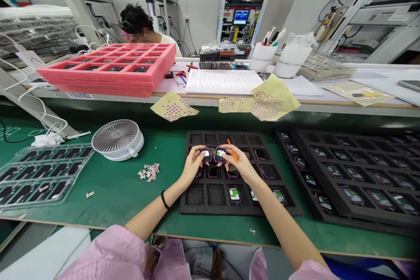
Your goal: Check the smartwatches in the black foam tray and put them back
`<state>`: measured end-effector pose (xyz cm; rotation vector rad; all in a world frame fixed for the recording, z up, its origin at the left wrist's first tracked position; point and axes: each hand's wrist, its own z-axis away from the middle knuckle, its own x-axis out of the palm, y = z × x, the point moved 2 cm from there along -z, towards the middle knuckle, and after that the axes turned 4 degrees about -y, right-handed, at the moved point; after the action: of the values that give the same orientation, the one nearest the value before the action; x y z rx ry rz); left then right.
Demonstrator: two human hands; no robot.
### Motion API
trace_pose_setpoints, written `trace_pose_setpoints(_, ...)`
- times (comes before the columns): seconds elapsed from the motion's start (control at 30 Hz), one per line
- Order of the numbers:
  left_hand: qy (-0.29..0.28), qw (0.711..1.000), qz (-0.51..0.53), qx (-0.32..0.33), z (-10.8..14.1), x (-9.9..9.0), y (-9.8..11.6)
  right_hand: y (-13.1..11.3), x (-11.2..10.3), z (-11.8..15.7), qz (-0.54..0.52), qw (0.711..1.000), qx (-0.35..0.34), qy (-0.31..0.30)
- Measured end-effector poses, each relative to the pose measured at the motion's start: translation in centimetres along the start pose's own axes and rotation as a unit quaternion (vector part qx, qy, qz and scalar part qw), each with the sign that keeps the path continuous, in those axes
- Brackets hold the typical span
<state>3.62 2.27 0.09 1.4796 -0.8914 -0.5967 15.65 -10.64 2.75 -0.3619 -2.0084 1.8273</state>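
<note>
Our left hand (pixel 193 162) grips one square purple-rimmed watch (pixel 205 154), our right hand (pixel 240 164) a second watch (pixel 220 153) plus one slim orange stick (pixel 232 150). Beneath lies one black foam tray (pixel 197 208).

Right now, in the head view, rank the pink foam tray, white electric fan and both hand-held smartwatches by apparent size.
1. Pink foam tray
2. White electric fan
3. Smartwatch in left hand and smartwatch in right hand: too alike to rank
</note>
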Motion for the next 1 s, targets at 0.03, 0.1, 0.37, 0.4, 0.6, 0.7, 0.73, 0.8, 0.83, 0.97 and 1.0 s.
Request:
trace_pose_setpoints(0.03, -0.004, 1.0, 0.004, 0.0, -0.01, 0.04, -0.06, -0.1, 0.03, 0.04, 0.004, 1.0, -0.001, 0.0)
trace_pose_setpoints(0.1, -0.006, 1.0, 0.006, -0.003, -0.04, 0.07, -0.21, -0.23, 0.07, 0.1, 0.009, 1.0, 0.0, 0.001)
trace_pose_setpoints(0.37, -0.005, 1.0, 0.006, -0.001, -0.07, 0.05, -0.26, -0.17, 0.13, 0.13, 0.006, 1.0, 0.003, 0.0)
trace_pose_setpoints(0.4, -0.004, 1.0, 0.007, 0.0, -0.06, 0.04, -0.2, -0.16, 0.13, 0.11, 0.008, 1.0, 0.002, 0.0)
trace_pose_setpoints(0.6, -0.012, 1.0, 0.019, -0.014, 0.09, 0.06, 0.14, -0.13, 0.18, 0.12, 0.022, 1.0, 0.003, 0.012)
trace_pose_setpoints(0.7, -0.013, 0.999, 0.028, -0.021, 0.13, 0.08, 0.18, -0.06, 0.14, 0.1, 0.024, 1.0, 0.002, 0.018)
trace_pose_setpoints(0.73, -0.014, 0.999, 0.029, -0.021, 0.13, 0.09, 0.16, -0.02, 0.12, 0.08, 0.02, 1.0, 0.002, 0.019)
trace_pose_setpoints(0.8, -0.017, 0.999, 0.029, -0.02, 0.1, 0.08, 0.1, 0.03, 0.06, 0.02, 0.008, 1.0, 0.003, 0.019)
trace_pose_setpoints(0.83, -0.017, 0.999, 0.027, -0.018, 0.08, 0.07, 0.05, 0.04, 0.04, 0.01, 0.002, 1.0, 0.003, 0.018)
trace_pose_setpoints(0.97, -0.017, 1.0, 0.014, -0.007, 0.02, 0.05, -0.12, -0.04, -0.01, 0.02, -0.004, 1.0, 0.002, 0.021)
trace_pose_setpoints(1.0, -0.016, 1.0, 0.012, -0.004, 0.02, 0.05, -0.12, -0.06, 0.0, 0.03, -0.004, 1.0, 0.002, 0.022)
